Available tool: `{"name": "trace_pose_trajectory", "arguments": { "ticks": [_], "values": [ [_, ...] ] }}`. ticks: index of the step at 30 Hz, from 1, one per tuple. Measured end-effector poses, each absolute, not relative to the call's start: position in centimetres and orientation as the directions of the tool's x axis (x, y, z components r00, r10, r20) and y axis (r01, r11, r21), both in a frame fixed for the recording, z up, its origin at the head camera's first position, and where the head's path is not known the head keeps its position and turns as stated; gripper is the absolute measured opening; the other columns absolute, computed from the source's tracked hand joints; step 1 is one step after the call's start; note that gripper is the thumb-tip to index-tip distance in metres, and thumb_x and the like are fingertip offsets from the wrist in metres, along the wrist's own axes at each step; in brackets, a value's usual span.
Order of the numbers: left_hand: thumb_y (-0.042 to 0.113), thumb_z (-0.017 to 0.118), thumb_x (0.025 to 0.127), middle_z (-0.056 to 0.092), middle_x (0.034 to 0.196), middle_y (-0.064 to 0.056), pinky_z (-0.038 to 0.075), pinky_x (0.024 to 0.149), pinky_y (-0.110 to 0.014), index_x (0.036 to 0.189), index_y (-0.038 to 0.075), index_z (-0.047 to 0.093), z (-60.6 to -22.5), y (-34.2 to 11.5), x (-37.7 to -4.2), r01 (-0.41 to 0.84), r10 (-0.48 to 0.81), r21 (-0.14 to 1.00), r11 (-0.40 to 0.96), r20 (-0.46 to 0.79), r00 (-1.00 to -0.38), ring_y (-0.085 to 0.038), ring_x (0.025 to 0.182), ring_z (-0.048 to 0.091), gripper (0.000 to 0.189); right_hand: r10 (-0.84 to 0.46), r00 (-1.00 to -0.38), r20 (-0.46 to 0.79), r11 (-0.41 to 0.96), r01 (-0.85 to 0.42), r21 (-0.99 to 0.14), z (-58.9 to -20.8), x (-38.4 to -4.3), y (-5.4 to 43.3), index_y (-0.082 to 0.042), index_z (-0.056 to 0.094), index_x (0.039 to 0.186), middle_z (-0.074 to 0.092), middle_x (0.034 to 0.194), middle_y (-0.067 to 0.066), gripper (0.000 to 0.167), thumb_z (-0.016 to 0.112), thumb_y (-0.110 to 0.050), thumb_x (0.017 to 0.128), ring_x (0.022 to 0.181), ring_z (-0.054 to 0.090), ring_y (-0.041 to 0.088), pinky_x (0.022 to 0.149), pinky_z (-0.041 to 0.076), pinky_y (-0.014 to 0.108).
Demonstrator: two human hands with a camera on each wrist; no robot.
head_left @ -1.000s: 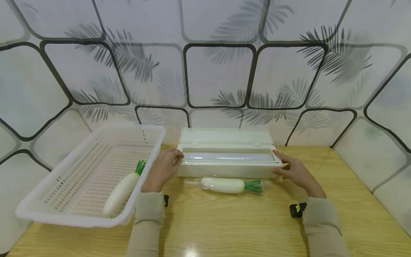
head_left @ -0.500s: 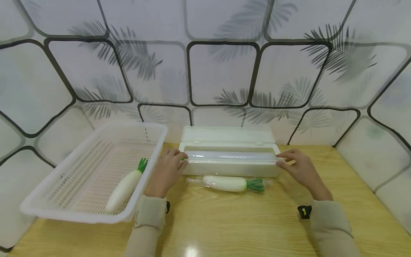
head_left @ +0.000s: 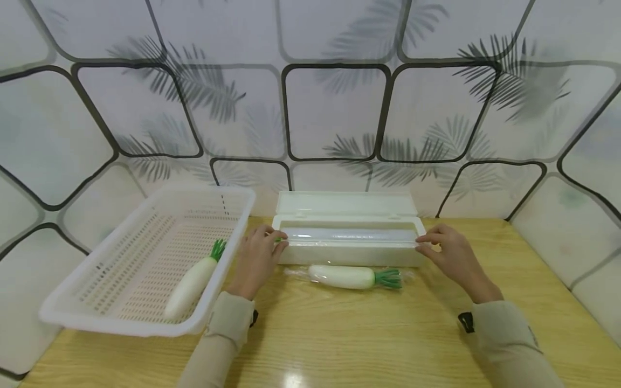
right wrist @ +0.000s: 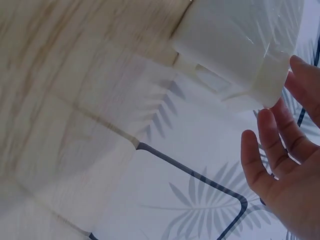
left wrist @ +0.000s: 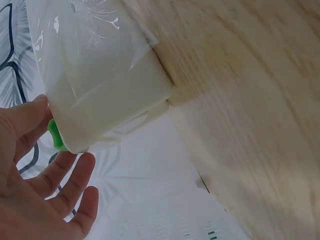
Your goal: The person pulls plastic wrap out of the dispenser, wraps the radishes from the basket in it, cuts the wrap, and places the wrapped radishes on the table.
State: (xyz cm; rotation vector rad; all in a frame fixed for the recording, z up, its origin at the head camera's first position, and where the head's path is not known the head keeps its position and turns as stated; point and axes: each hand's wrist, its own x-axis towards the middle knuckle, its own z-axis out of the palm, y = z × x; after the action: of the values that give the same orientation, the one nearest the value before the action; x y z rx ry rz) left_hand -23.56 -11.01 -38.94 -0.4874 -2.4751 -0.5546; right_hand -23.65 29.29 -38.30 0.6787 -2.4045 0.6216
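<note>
A white cling film dispenser (head_left: 349, 256) stands with its lid raised, a roll of film (head_left: 349, 234) lying inside. Clear cling film (left wrist: 100, 55) drapes over the dispenser's front. At the left end, my left hand (head_left: 257, 256) pinches the film's edge between thumb and index finger, beside a green tab (left wrist: 57, 135). At the right end, my right hand (head_left: 451, 256) pinches the other corner of the film, its remaining fingers loosely bent. Just in front of the dispenser lies a white radish (head_left: 342, 276) with green stalks, wrapped in film.
To the left stands a white perforated plastic basket (head_left: 121, 330), with an unwrapped white radish (head_left: 190, 288) leaning along its right side. The wooden table (head_left: 359, 339) ends at a patterned wall (head_left: 335, 118) close behind the dispenser.
The right hand has moved from the dispenser's right end to the film's edge, thumb and index finger now together. My left fingers have closed in on the left corner. The view has shifted slightly.
</note>
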Motion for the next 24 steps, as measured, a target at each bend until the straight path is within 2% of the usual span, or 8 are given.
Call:
{"name": "trace_pose_trajectory", "arguments": {
  "ticks": [5,13,24],
  "values": [
    [0.014,0.078,0.090,0.065,0.098,-0.012,0.048,0.077,-0.046,0.097,0.006,0.078,-39.03,-11.06,-23.81,0.436,0.206,0.309,0.845,0.565,-0.799,-0.032,0.091,0.059,0.011,-0.314,-0.694,0.648,0.769,-0.586,-0.255,-38.59,-23.72,29.02,0.001,0.078,0.086,0.063,0.084,0.007,0.015,0.086,0.003,0.073,0.075,0.059,0.027,0.059,0.047,0.039],
    [0.011,0.082,0.084,0.066,0.095,-0.013,0.050,0.079,-0.046,0.091,0.006,0.081,-39.26,-11.39,-24.23,0.460,0.197,0.323,0.827,0.599,-0.776,-0.032,0.089,0.060,0.009,-0.318,-0.654,0.687,0.759,-0.610,-0.229,-38.75,-24.06,28.60,-0.001,0.077,0.079,0.060,0.078,0.003,0.015,0.087,0.005,0.071,0.069,0.056,0.022,0.058,0.047,0.036],
    [0.008,0.083,0.084,0.067,0.098,-0.012,0.050,0.084,-0.044,0.086,0.005,0.079,-38.64,-11.20,-24.24,0.471,0.199,0.370,0.801,0.577,-0.792,-0.032,0.094,0.060,0.006,-0.316,-0.654,0.688,0.753,-0.614,-0.237,-38.77,-24.12,28.34,-0.004,0.072,0.073,0.061,0.075,0.000,0.021,0.086,0.011,0.068,0.067,0.057,0.022,0.057,0.048,0.035]
  ]
}}
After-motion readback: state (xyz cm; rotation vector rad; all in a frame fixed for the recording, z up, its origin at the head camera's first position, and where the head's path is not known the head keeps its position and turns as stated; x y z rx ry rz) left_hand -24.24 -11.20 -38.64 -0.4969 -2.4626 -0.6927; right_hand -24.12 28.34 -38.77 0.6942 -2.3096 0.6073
